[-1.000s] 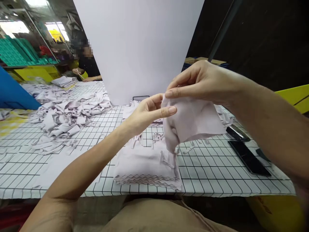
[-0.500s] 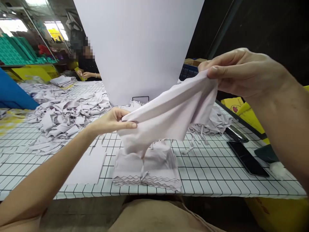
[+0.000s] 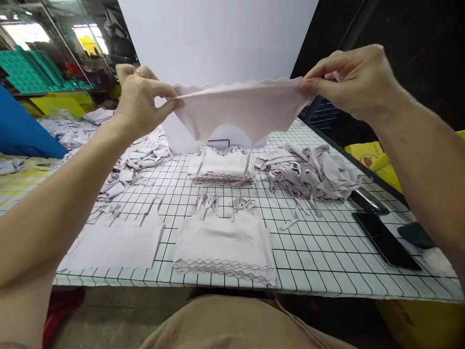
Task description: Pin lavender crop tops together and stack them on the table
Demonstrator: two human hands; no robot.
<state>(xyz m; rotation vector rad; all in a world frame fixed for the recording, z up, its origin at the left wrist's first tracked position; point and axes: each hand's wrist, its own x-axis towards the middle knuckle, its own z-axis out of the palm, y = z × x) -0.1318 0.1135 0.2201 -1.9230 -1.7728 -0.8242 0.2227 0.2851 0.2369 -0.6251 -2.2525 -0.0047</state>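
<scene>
A pale camisole top (image 3: pixel 240 104) is stretched in the air between my hands, its wavy hem uppermost. My left hand (image 3: pixel 145 94) pinches one corner of the hem, a ring on one finger. At the other corner my right hand (image 3: pixel 345 82) grips the cloth between thumb and fingers. Below it, near the table's front edge, lies a neat stack of camisole tops (image 3: pixel 223 242) with thin straps and wavy hems. Behind that sits a second stack (image 3: pixel 225 167). A single top (image 3: pixel 119 240) lies flat at the left.
A heap of loose tops (image 3: pixel 316 169) lies right of the stacks, with more piled at the left (image 3: pixel 134 160). A phone (image 3: pixel 387 242) rests on the grid-patterned cloth (image 3: pixel 308 261) at the right. A tall white board (image 3: pixel 225 39) stands at the back.
My left hand has risen and moved closer to the height of my right hand. The top is now spread level and lifted off the front stack, which shows fully.
</scene>
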